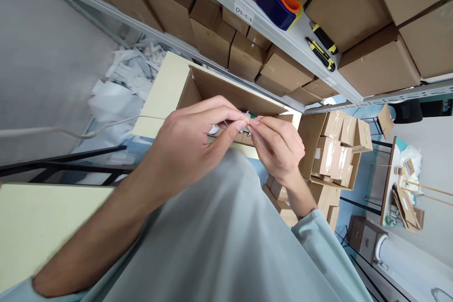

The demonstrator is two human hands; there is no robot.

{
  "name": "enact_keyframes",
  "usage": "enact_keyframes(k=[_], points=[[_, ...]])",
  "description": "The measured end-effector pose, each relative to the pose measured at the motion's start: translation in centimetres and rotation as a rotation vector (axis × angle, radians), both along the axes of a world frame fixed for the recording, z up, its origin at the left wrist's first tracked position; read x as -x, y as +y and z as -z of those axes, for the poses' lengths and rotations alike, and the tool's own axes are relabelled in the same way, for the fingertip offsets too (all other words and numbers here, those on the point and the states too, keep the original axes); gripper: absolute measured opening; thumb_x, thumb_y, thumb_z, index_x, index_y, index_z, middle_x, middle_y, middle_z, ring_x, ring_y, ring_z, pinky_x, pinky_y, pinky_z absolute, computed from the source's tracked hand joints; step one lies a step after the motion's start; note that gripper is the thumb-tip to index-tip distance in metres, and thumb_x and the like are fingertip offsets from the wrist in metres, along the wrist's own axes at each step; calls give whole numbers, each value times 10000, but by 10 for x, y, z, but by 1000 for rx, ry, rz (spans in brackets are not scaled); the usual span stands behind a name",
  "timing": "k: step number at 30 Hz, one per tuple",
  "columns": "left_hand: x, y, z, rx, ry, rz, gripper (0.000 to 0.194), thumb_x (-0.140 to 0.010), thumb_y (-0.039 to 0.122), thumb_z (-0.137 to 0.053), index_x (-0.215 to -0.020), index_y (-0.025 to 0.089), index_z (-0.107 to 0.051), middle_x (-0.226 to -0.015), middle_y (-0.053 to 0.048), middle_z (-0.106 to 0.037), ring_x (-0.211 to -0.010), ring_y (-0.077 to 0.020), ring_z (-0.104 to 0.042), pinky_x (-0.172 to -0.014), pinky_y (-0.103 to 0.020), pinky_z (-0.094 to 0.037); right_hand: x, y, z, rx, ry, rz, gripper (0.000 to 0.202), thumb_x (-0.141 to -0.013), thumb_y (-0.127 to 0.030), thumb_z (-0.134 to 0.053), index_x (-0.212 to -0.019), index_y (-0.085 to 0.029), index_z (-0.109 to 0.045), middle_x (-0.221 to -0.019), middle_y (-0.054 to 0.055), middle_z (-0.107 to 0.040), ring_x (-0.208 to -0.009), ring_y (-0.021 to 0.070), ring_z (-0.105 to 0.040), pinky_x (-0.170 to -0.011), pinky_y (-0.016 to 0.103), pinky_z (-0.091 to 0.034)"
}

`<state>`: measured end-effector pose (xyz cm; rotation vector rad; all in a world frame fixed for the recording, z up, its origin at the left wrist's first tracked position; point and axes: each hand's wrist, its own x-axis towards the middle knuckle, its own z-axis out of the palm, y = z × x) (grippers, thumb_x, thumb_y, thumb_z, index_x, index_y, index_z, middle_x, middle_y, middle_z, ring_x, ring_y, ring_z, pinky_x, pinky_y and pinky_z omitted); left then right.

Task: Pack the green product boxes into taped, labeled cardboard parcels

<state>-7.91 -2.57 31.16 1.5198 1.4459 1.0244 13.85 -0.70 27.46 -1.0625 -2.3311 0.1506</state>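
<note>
Reaching forward over a grey-blue garment (226,226), the left hand (201,134) and the right hand (278,144) are meeting at the fingertips. On each hand the thumb and forefinger are closing together in a pinch; whether they are gripping anything is too small to tell. A white cord (83,136) is running in from the left edge and disappearing behind the left hand. Just beyond and below both hands, an open box (226,87) is resting on a pale yellow surface (161,92). A small white item (213,130) is showing beneath the left hand, and something green (252,115) is peeking out behind the fingertips.

Past the box to the left, a heap of white scraps (122,73) is lying beside a grey wall (53,52). Ahead, brown boxes (247,56) are standing in a row under a shelf (283,42), which is holding an orange and blue tape dispenser (274,0) and two black and yellow cutters (322,56). To the right, a large carton (310,144) is holding smaller boxes (329,155). Farther off, folded cardboard (406,207) is lying on another table (388,179).
</note>
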Motion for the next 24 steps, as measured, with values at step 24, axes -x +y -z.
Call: enact_keyframes(k=[24], points=[[0,-5,12,-24,-40,-39,226,-1031,323,-623,-935,272,-821,-973,39,-806,-894,-129,-739,-718,-232,-548,19,2,-24,908,821,96,283,-999,-537,-795,-1005,-255,-759,-982,13,-742,-899,192,-796,-915,408,-687]])
